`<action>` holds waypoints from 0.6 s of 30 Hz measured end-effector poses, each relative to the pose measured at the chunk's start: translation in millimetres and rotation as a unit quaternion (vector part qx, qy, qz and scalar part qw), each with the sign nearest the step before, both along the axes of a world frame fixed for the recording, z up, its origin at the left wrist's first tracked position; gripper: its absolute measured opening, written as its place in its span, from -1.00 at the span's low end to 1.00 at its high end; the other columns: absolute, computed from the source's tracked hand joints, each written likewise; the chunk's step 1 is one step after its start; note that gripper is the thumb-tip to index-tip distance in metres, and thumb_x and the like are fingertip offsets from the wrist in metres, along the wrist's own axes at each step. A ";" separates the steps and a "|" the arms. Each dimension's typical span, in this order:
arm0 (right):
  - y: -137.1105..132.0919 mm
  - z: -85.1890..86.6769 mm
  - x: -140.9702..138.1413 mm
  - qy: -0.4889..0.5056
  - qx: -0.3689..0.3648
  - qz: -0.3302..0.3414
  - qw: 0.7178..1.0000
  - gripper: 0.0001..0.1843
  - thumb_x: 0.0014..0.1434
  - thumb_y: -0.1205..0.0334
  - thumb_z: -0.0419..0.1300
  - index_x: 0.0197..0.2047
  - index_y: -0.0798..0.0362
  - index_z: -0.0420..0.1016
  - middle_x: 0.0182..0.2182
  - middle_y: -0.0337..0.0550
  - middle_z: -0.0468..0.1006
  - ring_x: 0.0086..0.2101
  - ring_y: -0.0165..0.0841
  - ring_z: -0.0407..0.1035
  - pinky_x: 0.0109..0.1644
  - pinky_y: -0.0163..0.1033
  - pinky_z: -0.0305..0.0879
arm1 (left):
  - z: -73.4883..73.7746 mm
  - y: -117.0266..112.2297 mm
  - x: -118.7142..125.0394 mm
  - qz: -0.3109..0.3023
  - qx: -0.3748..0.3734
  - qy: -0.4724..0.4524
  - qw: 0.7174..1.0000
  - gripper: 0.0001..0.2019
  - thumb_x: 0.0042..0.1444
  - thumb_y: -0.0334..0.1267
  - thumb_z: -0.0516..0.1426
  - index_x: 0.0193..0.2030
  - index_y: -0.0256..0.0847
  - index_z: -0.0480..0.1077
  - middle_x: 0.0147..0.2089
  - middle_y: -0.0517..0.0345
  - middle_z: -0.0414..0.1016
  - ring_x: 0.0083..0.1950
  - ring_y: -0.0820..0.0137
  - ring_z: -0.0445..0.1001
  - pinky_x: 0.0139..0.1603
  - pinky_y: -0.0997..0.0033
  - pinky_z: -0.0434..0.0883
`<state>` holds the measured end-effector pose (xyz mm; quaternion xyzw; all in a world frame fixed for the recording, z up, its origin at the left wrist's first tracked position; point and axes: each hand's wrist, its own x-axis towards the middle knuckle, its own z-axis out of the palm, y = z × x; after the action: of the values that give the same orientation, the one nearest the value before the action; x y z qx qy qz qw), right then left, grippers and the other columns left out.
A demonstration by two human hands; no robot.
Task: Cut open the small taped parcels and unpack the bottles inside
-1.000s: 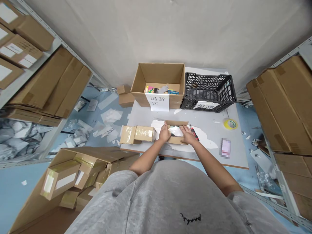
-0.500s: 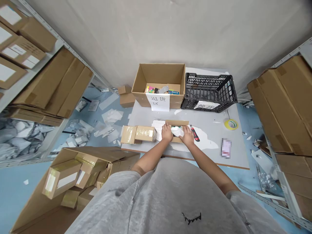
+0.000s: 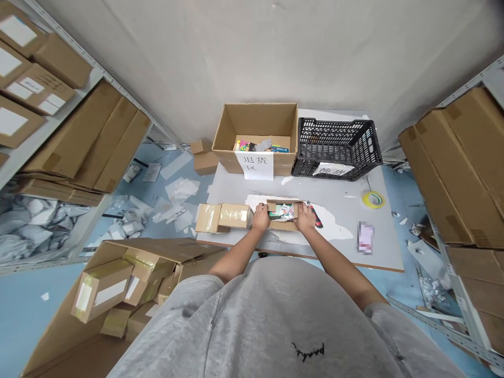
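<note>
I've got both hands down at the middle of the frame on the work board (image 3: 338, 233), with its wooden front edge just below my wrists and my grey sweatshirt close behind it. My left hand (image 3: 260, 218) sits on the left side of the open cardboard box (image 3: 284, 201), and my right hand (image 3: 305, 218) sits on its right side. The fingers of each hand lie together against the box, but I can't tell from this view whether they're actually gripping it. The box sits on a torn white sheet near the board's front edge and holds white wrapping (image 3: 285, 211) and colourful packets, too jumbled to read. Room is tight on both sides: a taped carton (image 3: 223, 216) stands just beside my left hand, and a red-handled utility knife (image 3: 315, 215) lies just beside my right. Past the knife there's open board out to a yellow tape roll (image 3: 373, 199). Ahead, there's a strip of open board before a larger open carton (image 3: 255, 139) and a black plastic crate (image 3: 337, 149), which stand side by side at the back.
</note>
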<state>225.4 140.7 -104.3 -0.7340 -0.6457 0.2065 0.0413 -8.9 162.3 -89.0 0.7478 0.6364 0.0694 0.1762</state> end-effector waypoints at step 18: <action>-8.4 11.8 31.0 0.137 0.067 -0.075 0.985 -0.29 0.24 0.31 -0.02 0.46 0.13 0.20 0.34 0.10 0.36 0.26 -0.07 0.29 0.34 -0.05 0.22 | -7.7 -2.8 0.6 0.098 0.031 -0.121 0.987 -0.51 0.36 -0.35 0.02 0.41 -0.14 0.15 0.33 -0.14 0.32 0.33 0.15 0.36 0.29 0.17 0.40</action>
<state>256.4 132.3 -92.6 -0.7404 -0.5898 0.2576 0.1941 -8.3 159.5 -96.7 0.6727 0.6784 0.1960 0.2209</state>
